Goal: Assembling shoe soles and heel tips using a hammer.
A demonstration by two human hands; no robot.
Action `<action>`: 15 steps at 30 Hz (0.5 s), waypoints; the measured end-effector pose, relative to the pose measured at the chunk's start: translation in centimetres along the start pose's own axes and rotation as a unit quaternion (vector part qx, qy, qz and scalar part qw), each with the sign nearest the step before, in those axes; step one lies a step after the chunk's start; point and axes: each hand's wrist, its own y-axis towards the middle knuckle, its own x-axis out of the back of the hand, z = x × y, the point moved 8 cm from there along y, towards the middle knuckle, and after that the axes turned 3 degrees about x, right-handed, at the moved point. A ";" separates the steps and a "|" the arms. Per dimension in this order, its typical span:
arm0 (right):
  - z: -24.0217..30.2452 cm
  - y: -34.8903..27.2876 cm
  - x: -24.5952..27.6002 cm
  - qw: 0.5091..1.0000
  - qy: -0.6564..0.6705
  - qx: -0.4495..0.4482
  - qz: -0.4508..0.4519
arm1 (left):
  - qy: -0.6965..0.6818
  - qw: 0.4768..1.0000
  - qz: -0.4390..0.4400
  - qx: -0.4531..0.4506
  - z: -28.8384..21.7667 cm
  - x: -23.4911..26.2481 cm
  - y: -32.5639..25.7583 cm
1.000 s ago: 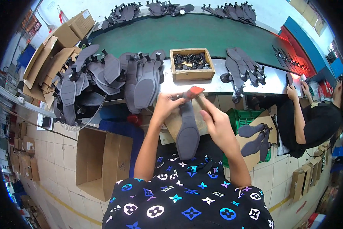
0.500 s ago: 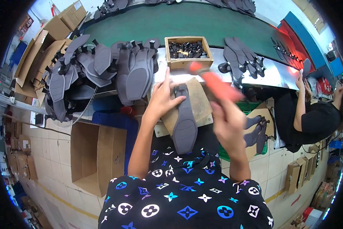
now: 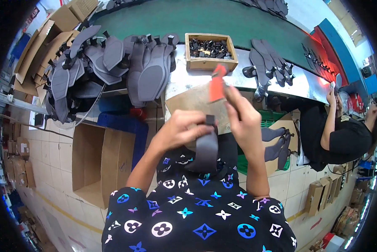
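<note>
We see a green conveyor belt (image 3: 205, 19) running across the top, with a metal bench (image 3: 281, 82) along its near edge. On the bench's left end a big heap of grey shoe soles (image 3: 113, 67) is piled up, and a smaller bunch of dark soles (image 3: 268, 59) lies to the right. Below the heap an open cardboard box (image 3: 98, 164) stands on the tiled floor. Between the two piles sits a small wooden tray (image 3: 211, 63) filled with little black parts. At the right edge another person (image 3: 344, 138) in black works at the same bench.

Near the middle, our left hand (image 3: 184, 130) is closed around the upper end of a grey sole (image 3: 206, 151), which hangs down toward the lap. Our right hand (image 3: 243, 119) is just beside it, to the right and slightly higher, fingers pinched around an orange tool (image 3: 217, 86) that points up over a brown board (image 3: 192, 103).
</note>
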 end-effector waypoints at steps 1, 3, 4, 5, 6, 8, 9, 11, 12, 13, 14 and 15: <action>-0.6 -0.5 -1.4 0.997 -0.052 0.017 0.055 | -0.046 0.999 -0.003 0.027 -1.6 -0.5 -0.5; -0.9 -1.3 -4.5 0.978 -0.122 0.054 0.158 | -0.155 0.980 0.022 0.126 -3.1 -1.5 -1.9; -0.7 -1.8 -5.7 0.966 -0.143 0.108 0.185 | -0.219 0.955 0.052 0.193 -3.4 -2.2 -2.7; -0.1 -2.0 -6.3 0.952 -0.169 0.124 0.221 | -0.240 0.945 0.060 0.216 -4.0 -2.2 -3.3; 0.3 -1.9 -5.9 0.951 -0.165 0.123 0.230 | -0.280 0.931 0.061 0.227 -4.5 -2.6 -3.8; 1.8 -0.8 -3.6 0.965 0.099 0.096 0.224 | -0.341 0.910 0.043 0.231 -5.5 -2.8 -4.6; 2.1 -0.7 -2.5 0.944 0.219 0.054 0.242 | -0.348 0.907 0.041 0.235 -5.6 -2.8 -4.8; 3.7 -0.5 -1.0 0.877 0.363 0.081 0.303 | -0.402 0.881 0.078 0.236 -6.3 -3.4 -5.0; 4.6 -0.5 -0.4 0.851 0.398 0.119 0.322 | -0.409 0.877 0.080 0.237 -6.5 -3.4 -4.9; 5.3 -0.2 -0.2 0.853 0.388 0.122 0.327 | -0.439 0.858 0.104 0.247 -6.6 -3.6 -5.0; 5.8 -0.1 -0.3 0.855 0.378 0.125 0.332 | -0.468 0.837 0.128 0.255 -6.7 -4.0 -5.1; 5.6 -0.2 -0.5 0.851 0.403 0.106 0.320 | -0.491 0.827 0.132 0.238 -6.8 -4.2 -4.9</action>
